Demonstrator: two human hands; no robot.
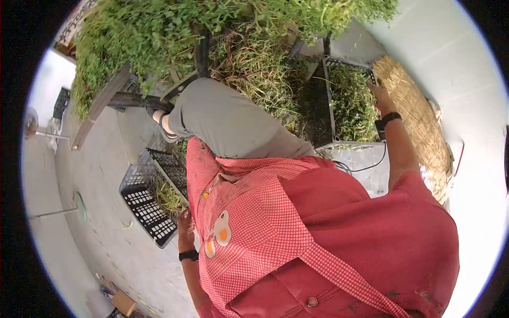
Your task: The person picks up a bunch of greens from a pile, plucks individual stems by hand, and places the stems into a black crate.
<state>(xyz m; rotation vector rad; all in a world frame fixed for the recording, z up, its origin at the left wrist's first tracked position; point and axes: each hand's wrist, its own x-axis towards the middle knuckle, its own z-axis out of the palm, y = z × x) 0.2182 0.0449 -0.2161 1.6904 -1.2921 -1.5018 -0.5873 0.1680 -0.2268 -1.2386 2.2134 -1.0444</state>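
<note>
At the right, my right hand (379, 94) is at the side rim of a crate full of green plants (352, 100), its fingers bent over the edge. Lower left, my left hand (185, 225) is beside a black crate (146, 204) that holds some yellow-green stalks (168, 199). It is small and partly against the apron, so its grip is hard to make out. Leafy green plants (154, 53) lie heaped along the top of the view, with a pile of cut stems (262, 79) below them.
A woven straw sack (411, 106) leans along the right wall. Wooden legs (101, 108) stand under the leafy heap. A black cable (371, 167) runs near the right crate. A cardboard box (124, 303) lies at the lower left.
</note>
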